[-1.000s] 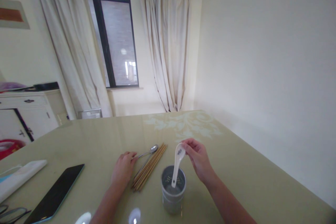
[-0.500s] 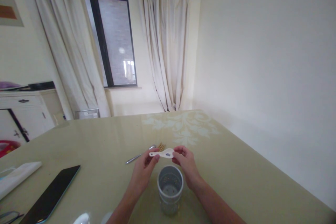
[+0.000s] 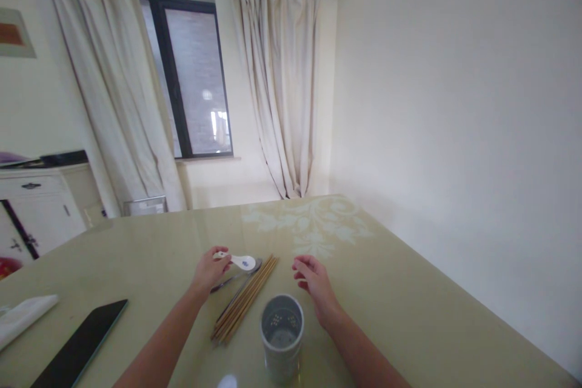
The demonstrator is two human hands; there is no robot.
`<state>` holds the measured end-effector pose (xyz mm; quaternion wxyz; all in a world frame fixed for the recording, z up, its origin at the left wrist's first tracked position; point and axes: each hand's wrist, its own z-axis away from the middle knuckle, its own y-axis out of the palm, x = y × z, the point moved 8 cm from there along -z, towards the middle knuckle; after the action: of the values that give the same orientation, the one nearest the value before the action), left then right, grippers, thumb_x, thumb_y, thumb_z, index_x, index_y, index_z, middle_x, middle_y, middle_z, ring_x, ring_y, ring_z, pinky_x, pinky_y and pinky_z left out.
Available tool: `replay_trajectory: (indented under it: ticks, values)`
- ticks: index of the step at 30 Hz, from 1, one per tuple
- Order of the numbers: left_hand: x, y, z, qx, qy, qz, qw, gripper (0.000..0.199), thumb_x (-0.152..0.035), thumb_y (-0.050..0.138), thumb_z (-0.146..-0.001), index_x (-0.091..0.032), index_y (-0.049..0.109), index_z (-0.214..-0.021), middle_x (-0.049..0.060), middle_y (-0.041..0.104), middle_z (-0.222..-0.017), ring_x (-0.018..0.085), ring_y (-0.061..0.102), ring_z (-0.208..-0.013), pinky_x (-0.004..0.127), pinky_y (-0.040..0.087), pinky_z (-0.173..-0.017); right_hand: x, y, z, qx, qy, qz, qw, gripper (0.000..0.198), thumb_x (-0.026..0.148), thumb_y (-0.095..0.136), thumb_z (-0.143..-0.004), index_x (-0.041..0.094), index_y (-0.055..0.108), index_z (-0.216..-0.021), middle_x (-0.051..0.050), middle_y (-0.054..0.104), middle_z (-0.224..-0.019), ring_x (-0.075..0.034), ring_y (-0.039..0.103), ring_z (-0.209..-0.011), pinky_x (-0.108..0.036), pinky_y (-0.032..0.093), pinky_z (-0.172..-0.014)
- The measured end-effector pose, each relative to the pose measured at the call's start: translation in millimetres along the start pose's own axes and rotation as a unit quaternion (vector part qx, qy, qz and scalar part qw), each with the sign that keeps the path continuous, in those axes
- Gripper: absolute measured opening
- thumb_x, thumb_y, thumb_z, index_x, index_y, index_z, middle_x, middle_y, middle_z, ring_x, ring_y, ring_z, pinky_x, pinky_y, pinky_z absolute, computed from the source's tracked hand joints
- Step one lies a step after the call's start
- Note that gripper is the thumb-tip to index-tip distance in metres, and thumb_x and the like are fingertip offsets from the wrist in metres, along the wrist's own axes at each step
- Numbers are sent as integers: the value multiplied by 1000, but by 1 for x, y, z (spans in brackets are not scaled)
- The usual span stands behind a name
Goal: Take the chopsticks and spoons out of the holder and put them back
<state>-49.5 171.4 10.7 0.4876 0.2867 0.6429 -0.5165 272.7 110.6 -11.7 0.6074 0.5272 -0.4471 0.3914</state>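
Observation:
My left hand point(image 3: 209, 273) pinches the handle of a white soup spoon point(image 3: 244, 262) with a small blue pattern in its bowl. Its bowl points right, above a metal spoon point(image 3: 225, 283) that lies partly hidden behind it. A bundle of wooden chopsticks point(image 3: 248, 303) rests slantwise on the table, just right of the metal spoon. My right hand point(image 3: 316, 285) holds nothing, fingers curved and apart, to the right of the chopsticks. Between my forearms stands a grey cylindrical utensil holder point(image 3: 282, 345) with small holes in its bottom; no utensils show inside.
On the left of the glossy table point(image 3: 409, 315) lie a black tablet-like device point(image 3: 82, 342) and a white object point(image 3: 27, 318). A wall point(image 3: 454, 133) runs along the right edge. Beyond the far edge are curtains point(image 3: 291, 73) and a window point(image 3: 195, 79).
The soup spoon, held between both hands before, has moved left in my left hand alone. My right hand has let go of it. The chopsticks, mostly covered earlier, now show fully.

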Motion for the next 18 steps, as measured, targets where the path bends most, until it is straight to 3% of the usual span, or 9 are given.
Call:
replay_trajectory:
  ticks: [4,6,8,10,13,15,18]
  values:
    - [0,7,0,-6,20,-95,995,23,-26,63,-86,-15,72,-104,6,78,-79,23,75,-78,32,58,-75,1,8,1,44,8,-9,999,43,58,86,-73,21,73,-89,-5,74,-87,-17,64,-73,-27,46,-64]
    - [-2,7,1,-9,34,-145,989,21,-25,64,-85,-16,75,-100,8,80,-87,27,76,-90,36,57,-85,6,18,6,132,13,-28,991,56,70,82,-74,20,75,-96,-7,75,-91,-19,66,-77,-30,48,-69]
    - [-4,6,4,-11,44,-189,981,20,-26,65,-83,-17,77,-96,12,81,-95,32,75,-100,43,55,-94,15,30,18,262,14,-36,964,67,77,75,-78,18,76,-109,-11,76,-104,-23,70,-93,-36,51,-86]
    - [-6,3,11,-21,51,-224,973,22,-28,64,-84,-18,79,-98,16,80,-111,39,71,-114,53,52,-101,24,37,35,383,20,-10,923,74,74,80,-78,18,73,-126,-14,73,-124,-28,67,-118,-41,45,-106]
    - [-8,0,26,-39,75,-253,964,30,-30,59,-88,-21,80,-107,17,74,-133,43,63,-129,63,45,-108,29,38,57,492,37,76,866,106,47,105,-52,24,62,-146,-13,63,-147,-34,52,-142,-45,34,-121]
    - [-7,2,37,-38,93,-258,961,33,-31,56,-90,-22,78,-113,15,73,-136,40,63,-129,63,43,-111,32,40,66,517,39,132,845,120,32,109,-38,27,60,-147,-10,64,-147,-35,52,-143,-45,34,-121]
    - [-7,8,56,-27,151,-222,963,35,-36,50,-94,-23,77,-114,11,76,-130,33,68,-122,54,47,-111,34,47,73,522,36,179,833,103,36,107,-41,24,69,-136,-7,75,-128,-35,63,-127,-44,44,-113]
